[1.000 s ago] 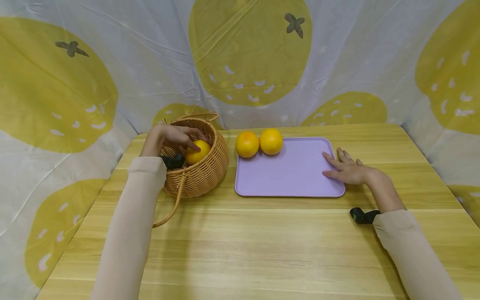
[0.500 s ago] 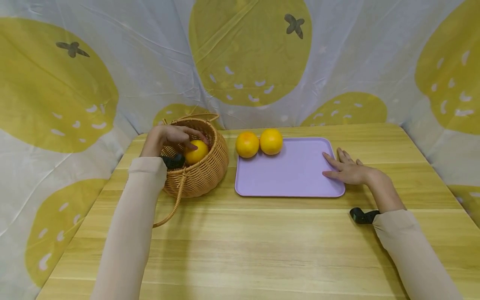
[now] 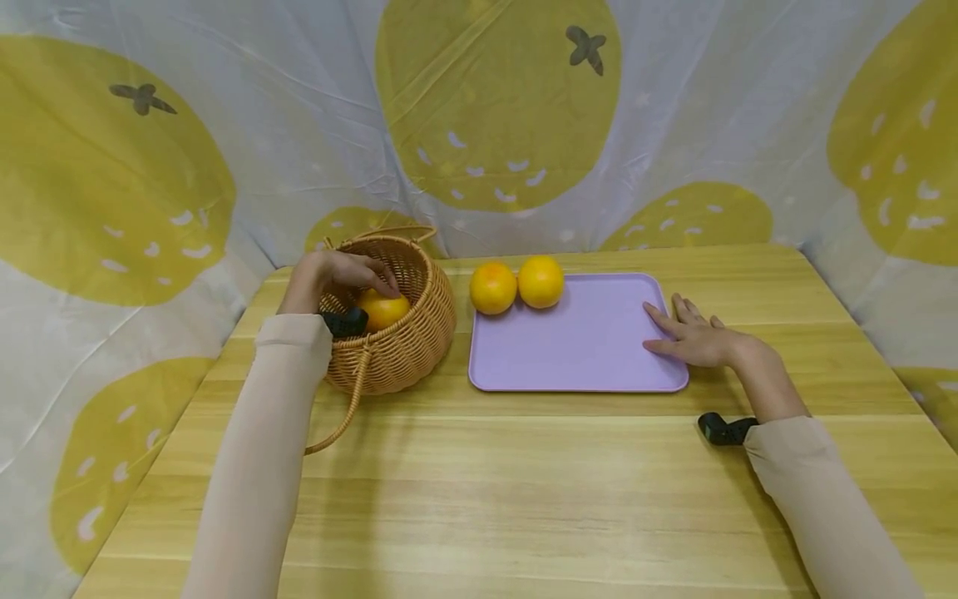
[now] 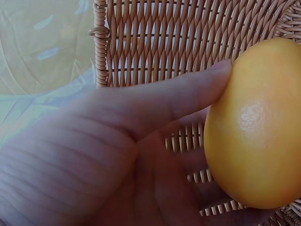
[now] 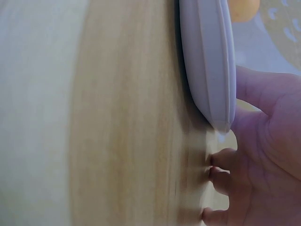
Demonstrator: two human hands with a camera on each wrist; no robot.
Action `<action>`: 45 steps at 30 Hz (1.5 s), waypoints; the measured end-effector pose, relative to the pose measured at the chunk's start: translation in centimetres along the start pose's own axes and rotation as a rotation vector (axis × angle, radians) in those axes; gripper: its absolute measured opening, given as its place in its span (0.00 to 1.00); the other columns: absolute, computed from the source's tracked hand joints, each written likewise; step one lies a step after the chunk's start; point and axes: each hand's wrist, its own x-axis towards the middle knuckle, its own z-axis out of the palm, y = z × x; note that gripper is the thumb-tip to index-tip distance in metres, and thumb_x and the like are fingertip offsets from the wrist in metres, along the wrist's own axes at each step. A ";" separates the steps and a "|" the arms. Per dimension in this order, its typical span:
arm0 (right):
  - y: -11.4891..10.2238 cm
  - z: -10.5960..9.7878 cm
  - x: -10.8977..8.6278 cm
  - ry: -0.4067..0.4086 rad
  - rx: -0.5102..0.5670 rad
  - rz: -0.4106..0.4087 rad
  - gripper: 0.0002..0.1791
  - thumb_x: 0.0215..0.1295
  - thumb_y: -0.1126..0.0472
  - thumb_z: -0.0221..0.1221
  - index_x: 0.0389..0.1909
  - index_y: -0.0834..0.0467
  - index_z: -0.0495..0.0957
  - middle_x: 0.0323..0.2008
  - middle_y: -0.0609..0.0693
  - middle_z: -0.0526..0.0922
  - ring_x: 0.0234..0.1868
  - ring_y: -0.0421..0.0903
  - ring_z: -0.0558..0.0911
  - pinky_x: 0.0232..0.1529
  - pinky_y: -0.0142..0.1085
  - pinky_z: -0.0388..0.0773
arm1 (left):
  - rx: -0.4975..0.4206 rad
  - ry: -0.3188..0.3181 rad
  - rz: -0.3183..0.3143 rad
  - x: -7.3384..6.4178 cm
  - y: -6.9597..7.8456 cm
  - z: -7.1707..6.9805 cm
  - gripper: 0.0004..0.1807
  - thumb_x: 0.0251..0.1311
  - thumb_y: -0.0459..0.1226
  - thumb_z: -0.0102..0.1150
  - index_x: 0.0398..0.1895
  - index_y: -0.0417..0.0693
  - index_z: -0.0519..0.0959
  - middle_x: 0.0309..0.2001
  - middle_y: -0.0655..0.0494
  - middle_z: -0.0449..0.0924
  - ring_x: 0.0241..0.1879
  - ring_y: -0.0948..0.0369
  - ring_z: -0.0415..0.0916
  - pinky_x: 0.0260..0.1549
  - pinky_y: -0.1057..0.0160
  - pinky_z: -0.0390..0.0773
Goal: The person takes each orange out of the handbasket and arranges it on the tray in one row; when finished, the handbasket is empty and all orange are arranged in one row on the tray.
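Inside the wicker basket [image 3: 419, 349], my left hand [image 3: 348, 270] grips an orange [image 3: 385, 312] low near the front wall. Seen from the left wrist, the thumb [image 4: 188, 94] presses one side of that orange [image 4: 256, 127], while the other fingers reach round behind it, partly hidden. My right hand [image 3: 699, 343] lies with spread fingers over the right edge of a lilac tray [image 3: 584, 349]. In the right wrist view, the thumb and a finger pass over the tray's rim [image 5: 211, 56] and the other fingertips come down at the wooden table.
Two oranges, a left one [image 3: 493, 288] and a right one [image 3: 541, 282], sit side by side at the tray's back left corner. One basket handle [image 3: 352, 420] hangs toward the front onto the table [image 3: 524, 491]. A fruit-print cloth [image 3: 494, 125] hangs behind.
The orange in the basket has shifted left and a little lower, with my left fingers closing in over it. My right hand, the tray and the two oranges there have stayed put.
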 end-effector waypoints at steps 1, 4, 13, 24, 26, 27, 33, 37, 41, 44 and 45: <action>0.0 0.0 0.0 0.000 0.000 0.000 0.45 0.81 0.41 0.47 0.83 0.61 0.37 0.78 0.75 0.21 0.79 0.74 0.24 0.71 0.73 0.22 | 0.011 -0.022 0.012 0.1 -0.1 -0.1 0.26 0.78 0.46 0.51 0.71 0.43 0.66 0.70 0.40 0.61 0.65 0.46 0.65 0.62 0.48 0.74; -0.1 0.0 0.1 0.000 -0.001 0.000 0.46 0.81 0.41 0.47 0.83 0.61 0.37 0.78 0.74 0.21 0.79 0.73 0.24 0.71 0.73 0.22 | 0.023 -0.083 0.035 0.2 -0.2 -0.2 0.24 0.80 0.45 0.47 0.73 0.48 0.68 0.73 0.40 0.61 0.69 0.46 0.63 0.61 0.48 0.74; 0.1 0.2 0.0 0.004 -0.005 0.001 0.46 0.81 0.41 0.47 0.83 0.61 0.38 0.78 0.75 0.21 0.79 0.73 0.24 0.71 0.74 0.22 | 0.036 -0.167 0.038 0.3 -0.4 0.2 0.28 0.76 0.46 0.56 0.74 0.50 0.66 0.77 0.42 0.54 0.73 0.46 0.55 0.61 0.51 0.70; 0.2 0.3 0.0 0.004 -0.002 0.000 0.46 0.81 0.41 0.47 0.83 0.61 0.38 0.78 0.75 0.22 0.79 0.74 0.25 0.71 0.74 0.22 | 0.084 -0.215 0.049 0.4 -0.5 0.4 0.33 0.73 0.43 0.61 0.79 0.53 0.65 0.85 0.42 0.34 0.82 0.39 0.38 0.74 0.43 0.60; 0.2 0.3 0.0 0.005 -0.005 0.000 0.46 0.81 0.41 0.47 0.83 0.61 0.38 0.78 0.76 0.22 0.79 0.74 0.25 0.71 0.74 0.22 | 0.098 -0.204 0.048 0.4 -0.5 0.5 0.33 0.72 0.44 0.62 0.78 0.53 0.65 0.85 0.41 0.34 0.83 0.39 0.36 0.76 0.41 0.57; 0.2 0.3 0.0 0.005 -0.005 0.000 0.46 0.81 0.41 0.47 0.83 0.61 0.38 0.78 0.76 0.22 0.79 0.74 0.25 0.71 0.74 0.23 | 0.099 -0.200 0.049 0.4 -0.5 0.5 0.33 0.72 0.44 0.62 0.78 0.52 0.65 0.84 0.41 0.35 0.82 0.39 0.37 0.75 0.42 0.58; 0.3 0.3 0.0 0.003 0.000 -0.004 0.46 0.81 0.41 0.47 0.83 0.62 0.38 0.78 0.75 0.21 0.79 0.74 0.24 0.71 0.74 0.22 | 0.093 -0.187 0.061 0.4 -0.6 0.5 0.31 0.71 0.41 0.62 0.76 0.50 0.67 0.84 0.39 0.39 0.81 0.41 0.43 0.74 0.43 0.60; 0.3 0.3 0.0 -0.001 0.006 -0.008 0.46 0.81 0.41 0.47 0.83 0.62 0.38 0.78 0.75 0.21 0.79 0.73 0.24 0.71 0.74 0.22 | 0.099 -0.179 0.059 0.4 -0.8 0.5 0.30 0.71 0.42 0.62 0.74 0.50 0.68 0.83 0.39 0.41 0.81 0.40 0.44 0.72 0.44 0.63; 0.3 0.3 0.0 -0.002 0.010 -0.010 0.46 0.81 0.41 0.47 0.83 0.61 0.37 0.78 0.74 0.21 0.79 0.73 0.24 0.71 0.73 0.22 | 0.097 -0.123 0.055 0.3 -1.0 0.3 0.28 0.71 0.44 0.62 0.71 0.51 0.69 0.77 0.41 0.54 0.71 0.45 0.58 0.57 0.52 0.73; 0.2 0.3 0.0 -0.001 0.013 -0.013 0.46 0.81 0.41 0.47 0.83 0.62 0.37 0.78 0.74 0.21 0.79 0.73 0.24 0.71 0.73 0.22 | 0.069 -0.062 0.077 0.0 -1.0 0.1 0.28 0.71 0.44 0.61 0.71 0.50 0.69 0.70 0.42 0.62 0.61 0.48 0.64 0.50 0.55 0.76; 0.2 0.3 0.0 -0.002 0.012 -0.013 0.46 0.81 0.41 0.47 0.83 0.62 0.37 0.78 0.74 0.21 0.79 0.73 0.24 0.71 0.73 0.22 | 0.060 -0.046 0.087 -0.1 -0.9 0.1 0.28 0.72 0.43 0.60 0.72 0.49 0.69 0.70 0.43 0.61 0.61 0.48 0.64 0.50 0.55 0.76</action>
